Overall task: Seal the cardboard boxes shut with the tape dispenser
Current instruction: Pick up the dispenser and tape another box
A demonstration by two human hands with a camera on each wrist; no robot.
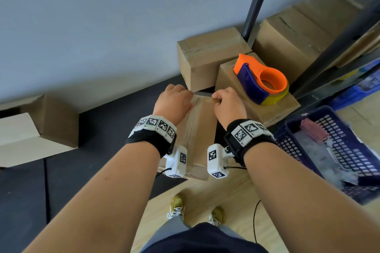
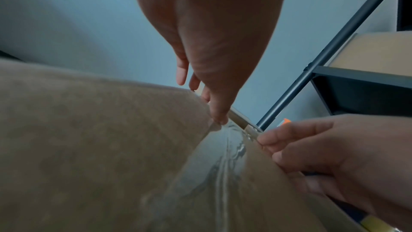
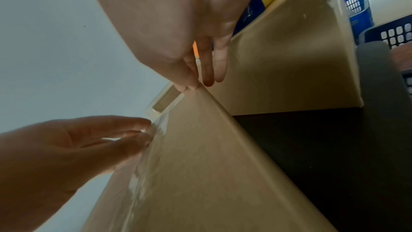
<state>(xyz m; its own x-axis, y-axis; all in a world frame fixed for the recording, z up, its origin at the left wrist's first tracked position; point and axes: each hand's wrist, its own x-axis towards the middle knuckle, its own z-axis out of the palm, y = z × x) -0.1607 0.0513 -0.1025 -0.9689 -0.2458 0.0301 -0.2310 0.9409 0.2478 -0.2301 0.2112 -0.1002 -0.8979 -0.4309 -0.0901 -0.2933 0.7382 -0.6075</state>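
A cardboard box [image 1: 203, 125] stands in front of me with a strip of clear tape [image 1: 192, 127] along its top seam. My left hand [image 1: 174, 98] is at the box's far edge, fingers fairly straight [image 3: 133, 130], fingertips on the tape end. My right hand [image 1: 226, 100] is curled at the same edge just right of the tape, thumb and forefinger pinching the cardboard rim [image 3: 189, 87]. The orange and purple tape dispenser [image 1: 261, 82], with a yellow roll, rests untouched on a neighbouring box to the right.
The dispenser's box [image 1: 273, 109] adjoins mine on the right. Taped boxes [image 1: 207, 55] stand behind by the wall, and an open box [image 1: 41, 127] lies far left. A dark blue basket [image 1: 304, 121] sits right. A black shelf post [image 1: 257, 0] rises behind.
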